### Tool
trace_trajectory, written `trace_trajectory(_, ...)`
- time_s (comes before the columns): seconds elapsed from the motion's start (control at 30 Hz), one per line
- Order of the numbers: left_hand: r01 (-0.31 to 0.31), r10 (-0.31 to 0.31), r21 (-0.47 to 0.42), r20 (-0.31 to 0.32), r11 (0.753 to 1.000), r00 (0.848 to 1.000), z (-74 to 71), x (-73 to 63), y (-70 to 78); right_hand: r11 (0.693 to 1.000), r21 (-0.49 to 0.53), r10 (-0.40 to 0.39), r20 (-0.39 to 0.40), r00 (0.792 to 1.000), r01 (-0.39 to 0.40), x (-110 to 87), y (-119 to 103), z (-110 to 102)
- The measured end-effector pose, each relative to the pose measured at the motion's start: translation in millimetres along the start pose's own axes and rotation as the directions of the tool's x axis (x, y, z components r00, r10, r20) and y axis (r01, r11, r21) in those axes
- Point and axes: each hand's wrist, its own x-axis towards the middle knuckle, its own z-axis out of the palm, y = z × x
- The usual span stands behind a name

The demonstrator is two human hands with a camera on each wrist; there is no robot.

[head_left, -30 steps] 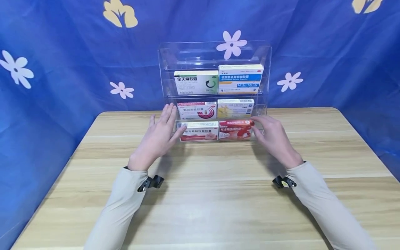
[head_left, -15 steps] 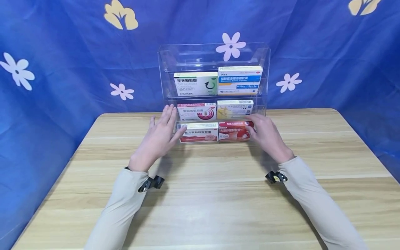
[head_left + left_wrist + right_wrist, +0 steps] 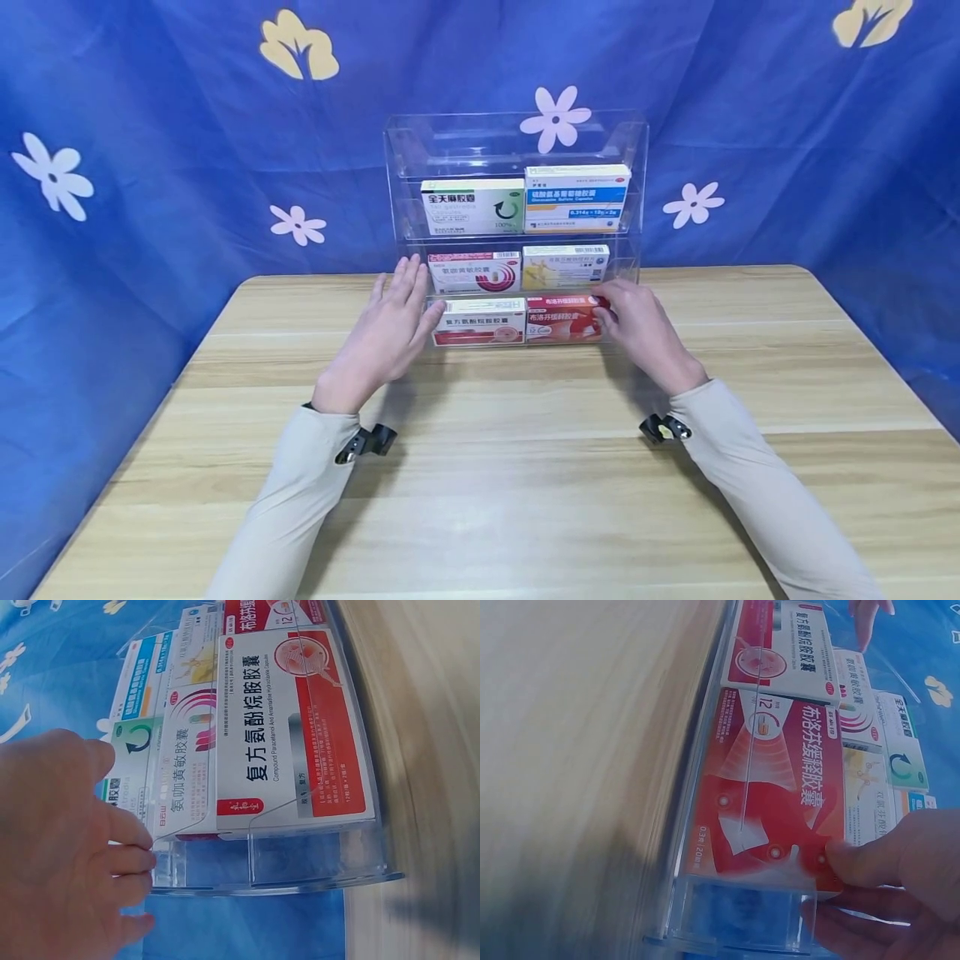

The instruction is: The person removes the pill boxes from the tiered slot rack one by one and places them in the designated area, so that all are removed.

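A clear acrylic rack (image 3: 517,121) holds medicine boxes in three tiers. In its bottom tier, the red medicine box (image 3: 562,321) sits on the right and a white-and-red medicine box (image 3: 480,323) on the left. My right hand (image 3: 645,329) pinches the red box's upper right corner; the right wrist view shows the thumb (image 3: 855,862) on its front and fingers partly hidden behind. At the rack's left side, my left hand (image 3: 378,333) lies with fingers extended, near the bottom-left box. Whether its fingertips touch the rack wall I cannot tell.
The middle tier holds a white-and-pink box (image 3: 474,273) and a white-and-yellow box (image 3: 565,267). Above them stand a white-and-green box (image 3: 472,208) and a white-and-blue box (image 3: 576,200). The wooden table (image 3: 495,467) extends in front; a blue flowered cloth (image 3: 465,50) hangs behind.
My right hand has moved left, from the red box's right edge to a pinch on its upper corner. The left hand stays nearly still, and the head view has shifted slightly.
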Motion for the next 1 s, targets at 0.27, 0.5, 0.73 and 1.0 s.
trace_trajectory(0.27,-0.036,0.036,0.026,-0.004,0.999,0.999,2.6,-1.2,-0.2,1.000,0.007,-0.001,-0.007,1.000,0.001,-3.1,3.0,2.3)
trace_trajectory(0.5,-0.041,0.041,0.024,0.022,0.999,0.999,2.6,-0.8,1.6,0.999,0.025,0.027,-0.005,1.000,-0.027,-6.8,4.4,0.2)
trace_trajectory(0.73,-0.047,0.047,0.013,0.023,0.999,0.999,3.0,0.2,2.0,0.998,0.034,0.061,0.006,0.998,-0.061,-6.8,6.4,-0.9)
trace_trajectory(1.0,-0.040,0.040,0.014,0.023,0.999,0.999,1.4,0.9,-1.9,0.995,0.096,0.038,-0.041,0.998,-0.034,-3.8,8.1,1.5)
